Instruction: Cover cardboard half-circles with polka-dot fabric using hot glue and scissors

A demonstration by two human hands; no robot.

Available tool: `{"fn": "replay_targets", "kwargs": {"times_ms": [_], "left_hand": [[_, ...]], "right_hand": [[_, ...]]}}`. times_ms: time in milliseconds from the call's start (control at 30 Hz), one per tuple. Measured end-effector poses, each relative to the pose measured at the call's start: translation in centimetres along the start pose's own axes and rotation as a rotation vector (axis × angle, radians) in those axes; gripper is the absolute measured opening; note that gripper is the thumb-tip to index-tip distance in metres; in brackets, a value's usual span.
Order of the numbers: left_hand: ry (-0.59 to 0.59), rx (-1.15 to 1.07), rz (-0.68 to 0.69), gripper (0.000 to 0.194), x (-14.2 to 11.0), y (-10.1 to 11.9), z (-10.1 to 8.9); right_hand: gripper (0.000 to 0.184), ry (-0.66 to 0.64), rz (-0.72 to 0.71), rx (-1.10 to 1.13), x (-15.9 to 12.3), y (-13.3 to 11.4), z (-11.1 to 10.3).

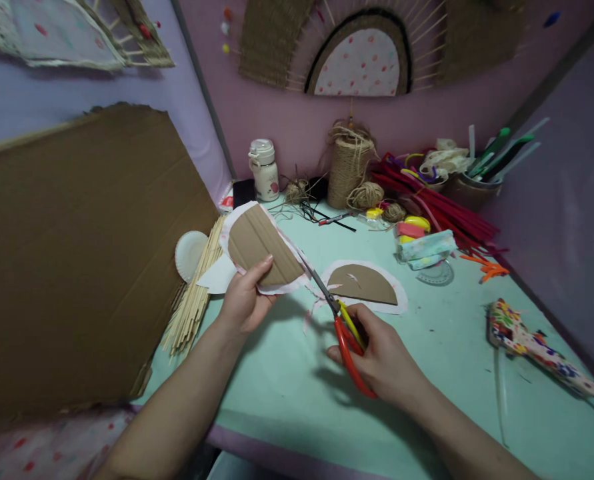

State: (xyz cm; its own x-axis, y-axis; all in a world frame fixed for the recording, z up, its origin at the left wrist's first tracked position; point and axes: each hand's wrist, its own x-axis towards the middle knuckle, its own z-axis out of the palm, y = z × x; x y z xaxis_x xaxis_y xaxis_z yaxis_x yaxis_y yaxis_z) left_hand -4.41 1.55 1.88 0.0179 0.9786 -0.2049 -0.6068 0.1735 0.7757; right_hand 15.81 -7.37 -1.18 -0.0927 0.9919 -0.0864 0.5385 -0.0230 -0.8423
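Observation:
In the head view my left hand (249, 293) grips a half-round cardboard piece (259, 243), its thumb on the brown face. A white border of fabric or paper (229, 223) sticks out around the cardboard. My right hand (377, 350) holds scissors (349, 360) with red and yellow handles. The blades point up and left, and their tips are at the right edge of the held piece. A second half-round cardboard piece (364, 283) lies on the table on a white backing. Thin cut strips (317, 303) lie beside it, near the blades.
A large cardboard sheet (77, 267) stands at left, beside a bundle of thin sticks (194, 310). Along the back are a white bottle (264, 173), a twine spool (349, 170) and red pipe cleaners (441, 203). A flower-patterned glue gun (517, 330) lies at right.

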Motion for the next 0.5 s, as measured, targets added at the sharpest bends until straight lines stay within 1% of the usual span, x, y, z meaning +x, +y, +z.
{"fn": "replay_targets", "kwargs": {"times_ms": [200, 333, 500], "left_hand": [[-0.003, 0.0, -0.011, 0.064, 0.04, -0.11, -0.1], [-0.016, -0.009, -0.006, 0.063, 0.04, -0.09, -0.14], [-0.007, -0.015, -0.004, 0.061, 0.05, 0.0, -0.09]], "right_hand": [[0.031, -0.01, -0.008, 0.022, -0.07, 0.05, -0.03], [0.028, -0.015, 0.0, 0.047, -0.02, 0.06, -0.07], [0.031, -0.001, -0.006, 0.07, 0.03, 0.16, -0.03]]}}
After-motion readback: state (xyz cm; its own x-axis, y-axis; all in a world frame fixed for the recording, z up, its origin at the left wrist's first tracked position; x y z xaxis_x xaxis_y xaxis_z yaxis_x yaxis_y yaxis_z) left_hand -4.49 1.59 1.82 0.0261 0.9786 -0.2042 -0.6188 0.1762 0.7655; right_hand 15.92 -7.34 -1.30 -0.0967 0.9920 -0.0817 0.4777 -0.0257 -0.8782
